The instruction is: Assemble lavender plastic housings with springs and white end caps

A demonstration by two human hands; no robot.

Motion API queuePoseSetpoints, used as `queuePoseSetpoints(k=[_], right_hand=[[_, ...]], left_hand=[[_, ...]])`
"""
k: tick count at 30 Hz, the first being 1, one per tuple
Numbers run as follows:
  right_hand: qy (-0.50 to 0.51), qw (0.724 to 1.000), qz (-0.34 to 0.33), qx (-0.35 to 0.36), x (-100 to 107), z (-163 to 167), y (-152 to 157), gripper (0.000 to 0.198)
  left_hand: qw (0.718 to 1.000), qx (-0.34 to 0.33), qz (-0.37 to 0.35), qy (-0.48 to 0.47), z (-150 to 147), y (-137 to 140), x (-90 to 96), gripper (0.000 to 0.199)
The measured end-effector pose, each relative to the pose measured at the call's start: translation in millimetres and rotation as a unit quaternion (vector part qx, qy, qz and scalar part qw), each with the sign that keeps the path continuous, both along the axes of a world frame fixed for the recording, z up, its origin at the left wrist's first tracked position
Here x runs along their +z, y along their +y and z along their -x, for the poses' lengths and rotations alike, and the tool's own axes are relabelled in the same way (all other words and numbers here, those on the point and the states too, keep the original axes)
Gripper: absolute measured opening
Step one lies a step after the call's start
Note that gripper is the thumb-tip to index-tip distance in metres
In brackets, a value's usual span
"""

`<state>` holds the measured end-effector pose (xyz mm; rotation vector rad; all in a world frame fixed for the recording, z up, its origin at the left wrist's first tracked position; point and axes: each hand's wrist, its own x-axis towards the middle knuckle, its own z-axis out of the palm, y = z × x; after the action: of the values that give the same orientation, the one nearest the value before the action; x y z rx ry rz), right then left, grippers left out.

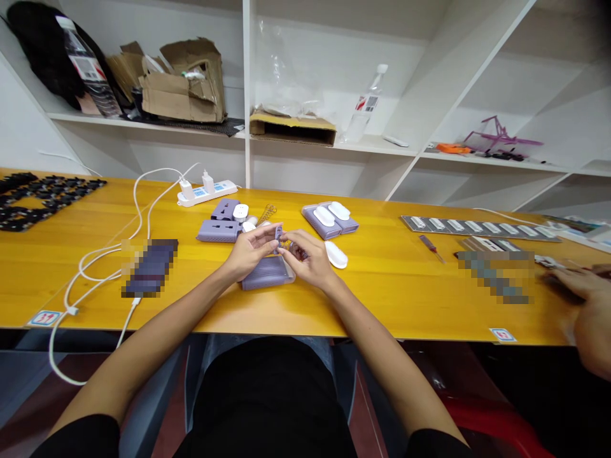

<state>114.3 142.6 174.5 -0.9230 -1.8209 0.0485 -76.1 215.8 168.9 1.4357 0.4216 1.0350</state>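
Note:
My left hand pinches a small purple plastic piece upright between thumb and fingers. Right beside it, my right hand is closed, its fingertips at the piece, with what looks like a thin metal coil spring partly hidden in them. Under both hands lies a purple box-shaped housing. Just beyond the left hand are purple socket blocks, a white round-cornered plug piece and a loose wire spring. A white oval cover lies by the right hand.
Two white covers sit on purple housings further back. Left are a phone on a white cable and a power strip. Right are a screwdriver, a strip of white parts and another person's hand. Shelves stand behind.

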Motion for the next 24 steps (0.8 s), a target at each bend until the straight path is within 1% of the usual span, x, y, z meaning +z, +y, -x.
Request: queuePoseSetpoints(k=[6,10,13,21,24], right_hand=[[-0.003,1.000,0.010,0.011,0.2,-0.8,-0.7,0.020],[-0.011,1.000,-0.010,0.022,-0.2,-1.9,0.0,0.021],[-0.019,1.000,-0.019,0.016,-0.2,-2.2,0.2,0.020],[-0.026,0.999,-0.019,0.020,-1.8,-3.6,0.9,0.021],[-0.030,0.999,-0.012,0.011,-1.9,-3.6,0.7,0.022]], left_hand=[[1.000,0.008,0.020,0.014,1.1,-0.7,2.6,0.071],[0.998,-0.001,0.056,0.027,3.1,-2.9,3.1,0.072],[0.997,-0.008,0.071,0.031,4.0,-4.9,4.1,0.069],[0.995,-0.037,0.090,0.014,5.2,-7.9,9.0,0.062],[0.995,-0.041,0.090,0.011,5.2,-8.0,9.3,0.061]])
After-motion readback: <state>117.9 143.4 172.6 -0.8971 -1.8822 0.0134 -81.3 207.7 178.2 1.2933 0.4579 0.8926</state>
